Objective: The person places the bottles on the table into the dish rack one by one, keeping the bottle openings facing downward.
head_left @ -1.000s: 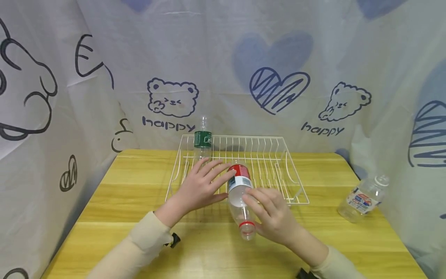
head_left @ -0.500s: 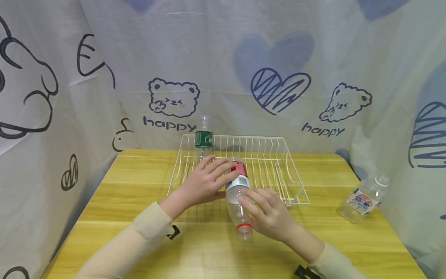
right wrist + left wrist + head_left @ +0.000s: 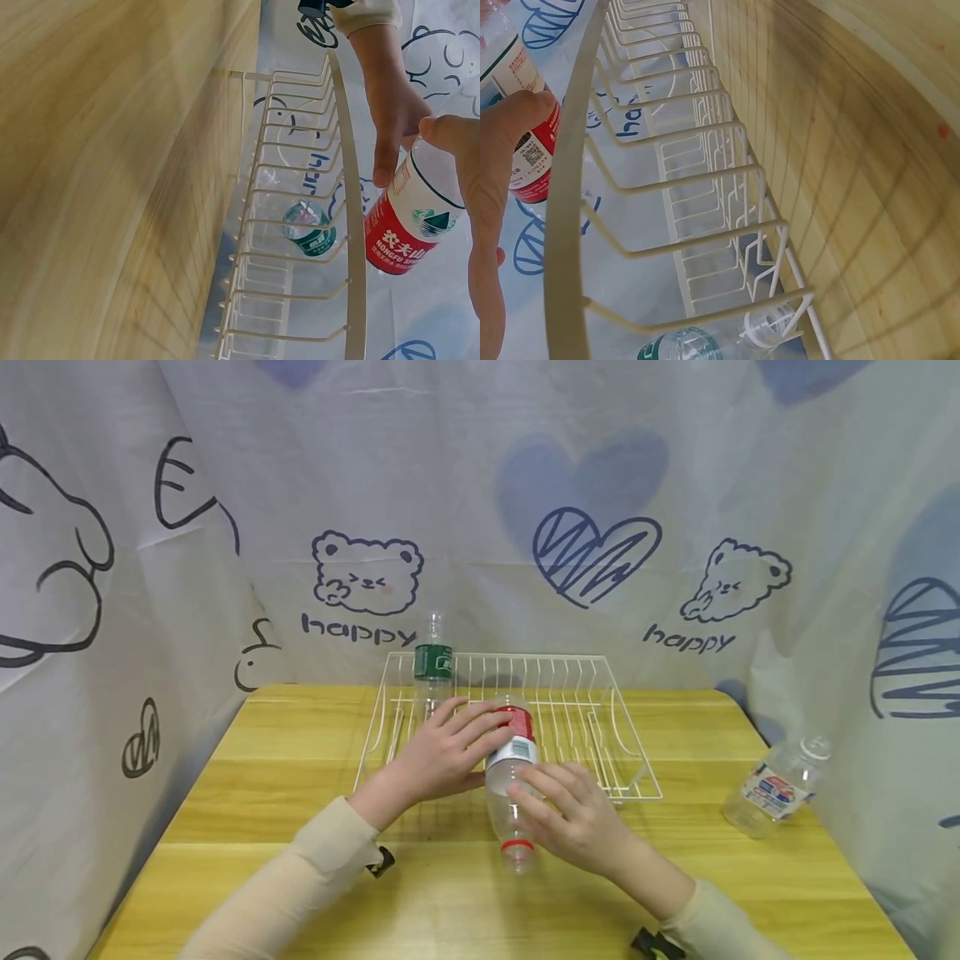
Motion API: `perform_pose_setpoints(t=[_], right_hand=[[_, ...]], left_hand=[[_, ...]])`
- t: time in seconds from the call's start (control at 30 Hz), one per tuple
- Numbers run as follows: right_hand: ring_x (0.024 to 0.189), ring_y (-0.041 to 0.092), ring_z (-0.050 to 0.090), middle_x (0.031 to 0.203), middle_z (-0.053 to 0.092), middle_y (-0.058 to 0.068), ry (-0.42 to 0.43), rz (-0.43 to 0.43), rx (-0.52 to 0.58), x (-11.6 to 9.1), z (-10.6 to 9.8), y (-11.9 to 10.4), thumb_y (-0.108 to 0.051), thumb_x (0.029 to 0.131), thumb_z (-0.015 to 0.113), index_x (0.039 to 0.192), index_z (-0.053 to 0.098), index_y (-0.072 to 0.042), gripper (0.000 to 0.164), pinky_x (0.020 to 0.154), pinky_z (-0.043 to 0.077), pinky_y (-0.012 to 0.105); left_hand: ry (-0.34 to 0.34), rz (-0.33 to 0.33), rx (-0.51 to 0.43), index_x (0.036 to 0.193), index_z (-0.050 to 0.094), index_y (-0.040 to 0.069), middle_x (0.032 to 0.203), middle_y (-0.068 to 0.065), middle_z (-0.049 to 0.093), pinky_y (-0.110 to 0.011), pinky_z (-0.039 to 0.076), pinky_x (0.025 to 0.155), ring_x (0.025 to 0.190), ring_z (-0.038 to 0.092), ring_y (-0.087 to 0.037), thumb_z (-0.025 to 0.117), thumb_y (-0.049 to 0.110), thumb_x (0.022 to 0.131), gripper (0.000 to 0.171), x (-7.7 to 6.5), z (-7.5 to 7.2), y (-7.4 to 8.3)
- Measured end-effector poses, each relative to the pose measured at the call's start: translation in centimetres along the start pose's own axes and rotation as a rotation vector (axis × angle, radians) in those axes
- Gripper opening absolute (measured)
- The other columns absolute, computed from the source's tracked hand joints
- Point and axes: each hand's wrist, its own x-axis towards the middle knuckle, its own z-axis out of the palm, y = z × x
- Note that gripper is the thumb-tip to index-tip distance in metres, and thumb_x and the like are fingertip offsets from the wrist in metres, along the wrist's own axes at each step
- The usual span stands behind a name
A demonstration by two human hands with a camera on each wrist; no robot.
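Observation:
A clear plastic bottle [image 3: 513,803] with a red and white label lies between my hands, tilted, its red-ringed neck toward me. My left hand [image 3: 442,752] grips its labelled end, fingers over the top; in the left wrist view the left thumb [image 3: 534,109] presses the label. Nearer the neck, my right hand [image 3: 581,822] holds the bottle's side, and the right thumb [image 3: 444,133] shows against it in the right wrist view. The bottle is above the front edge of a white wire rack [image 3: 534,656]. Inside the rack's left end, a green-labelled bottle [image 3: 433,662] stands upright.
Another clear bottle [image 3: 772,792] with a white, red and blue label leans at the table's right side. The wooden table [image 3: 247,802] extends around the rack. A printed curtain [image 3: 480,485] hangs behind and at both sides.
The bottle's neck end has swung a little to the left, and my right hand has shifted left with it. Both hands keep their hold. The rack and other bottles stay put.

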Motion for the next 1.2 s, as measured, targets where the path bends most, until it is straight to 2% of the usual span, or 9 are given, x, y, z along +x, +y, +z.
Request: perform_pose_setpoints(t=[0.23,0.4,0.53,0.63,0.77,0.87,1.07,1.2], right_hand=[[0.102,0.027,0.057,0.114,0.064,0.014,-0.003,0.019,0.011,-0.1,0.0,0.0,-0.029,0.098,0.056,0.114,0.061,-0.009,0.026,0.080,0.047,0.037],[0.104,0.027,0.056,0.119,0.062,0.016,-0.042,0.049,0.022,-0.4,-0.1,0.3,-0.025,0.098,0.056,0.117,0.061,-0.013,0.023,0.080,0.049,0.037],[0.105,0.028,0.056,0.120,0.061,0.016,-0.077,0.072,0.019,-0.7,-0.6,1.2,-0.019,0.099,0.052,0.119,0.061,-0.014,0.023,0.082,0.050,0.038],[0.101,0.029,0.059,0.116,0.063,0.016,-0.072,0.109,0.012,-0.5,-1.1,2.4,-0.015,0.096,0.053,0.118,0.063,-0.010,0.025,0.081,0.052,0.039],[0.094,0.031,0.063,0.107,0.067,0.015,-0.076,0.227,-0.012,0.2,-1.8,4.0,-0.017,0.091,0.059,0.114,0.067,-0.003,0.028,0.077,0.054,0.041],[0.092,0.031,0.064,0.104,0.069,0.015,-0.130,0.351,-0.007,0.8,-2.2,4.7,-0.025,0.090,0.061,0.113,0.067,0.000,0.034,0.077,0.056,0.043],[0.102,0.030,0.065,0.111,0.069,0.014,-0.314,0.583,0.033,2.1,-2.9,4.8,-0.039,0.086,0.069,0.118,0.064,-0.002,0.049,0.088,0.055,0.045],[0.108,0.029,0.064,0.116,0.068,0.012,-0.441,0.665,0.048,2.9,-2.9,4.2,-0.046,0.084,0.070,0.121,0.062,-0.006,0.055,0.092,0.054,0.045]], left_hand=[[0.032,-0.009,-0.004,0.128,0.055,0.016,0.135,-0.003,0.060,-0.049,0.045,0.106,0.126,0.054,-0.025,0.081,0.052,0.071,0.072,-0.2,0.3,0.0],[0.054,-0.030,0.013,0.130,0.055,0.015,0.136,-0.004,0.060,-0.049,0.045,0.106,0.125,0.055,-0.025,0.084,0.053,0.067,0.078,-0.4,0.1,-0.5],[0.049,-0.056,0.039,0.131,0.054,0.015,0.137,-0.004,0.059,-0.049,0.042,0.109,0.126,0.054,-0.025,0.085,0.050,0.066,0.081,-0.6,-0.2,-0.9],[0.046,-0.067,0.065,0.132,0.053,0.015,0.137,-0.004,0.059,-0.048,0.040,0.111,0.127,0.053,-0.025,0.086,0.048,0.065,0.082,-0.8,-0.5,-1.1],[0.039,-0.067,0.088,0.133,0.052,0.015,0.137,-0.004,0.058,-0.048,0.039,0.112,0.127,0.053,-0.026,0.085,0.046,0.066,0.080,-0.8,-0.8,-1.1],[0.033,-0.065,0.101,0.133,0.052,0.016,0.137,-0.004,0.058,-0.049,0.039,0.112,0.128,0.052,-0.025,0.084,0.044,0.067,0.079,-0.9,-0.8,-1.1],[0.030,-0.066,0.132,0.134,0.051,0.017,0.137,-0.003,0.059,-0.049,0.039,0.112,0.129,0.052,-0.025,0.084,0.044,0.069,0.078,-0.7,-0.8,-1.0],[0.016,-0.069,0.154,0.136,0.050,0.018,0.138,-0.003,0.058,-0.049,0.038,0.113,0.131,0.050,-0.025,0.082,0.043,0.072,0.076,-0.4,-0.9,-1.0]])
